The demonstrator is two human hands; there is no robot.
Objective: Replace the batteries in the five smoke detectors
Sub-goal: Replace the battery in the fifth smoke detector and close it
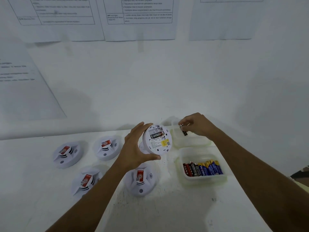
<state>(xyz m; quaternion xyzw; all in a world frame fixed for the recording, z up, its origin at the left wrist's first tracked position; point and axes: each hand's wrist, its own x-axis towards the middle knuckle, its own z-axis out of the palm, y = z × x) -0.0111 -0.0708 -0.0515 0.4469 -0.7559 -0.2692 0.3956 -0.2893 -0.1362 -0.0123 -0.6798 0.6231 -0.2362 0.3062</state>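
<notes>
Right now my left hand (133, 146) grips the smoke detector (157, 139) by its rim, thumb under the lower edge and fingers curled over the top. I hold it off the table (167, 206), up and to the left of the battery tub (203, 179), with its back tilted toward me. Its battery compartment is uncovered, and one black-and-red cell (157, 135) lies across it. A yellow sticker (165, 143) sits lower on the same face.

My right hand (199, 125) is beyond the battery tub, fingers drawn together in a narrow pinch on a dark battery (184, 132). The battery hangs nearly upright from my fingertips, over a second clear tub (192, 143) that stands just behind the battery tub. I cannot tell whether the battery touches that tub.

The battery tub itself holds a row of loose batteries (203, 169) lying side by side, red and black ones at one end, blue and yellow ones at the other.

Left of the battery tub, four more detectors rest dome-up on the table, each with a red label. The closest one (141, 179) lies just beside the tub. Another (86, 180) is farther left, level with it. Two more (107, 147) (66, 154) are well to the left and farther back. Printed sheets (138, 17) hang on the wall beyond the tub.
</notes>
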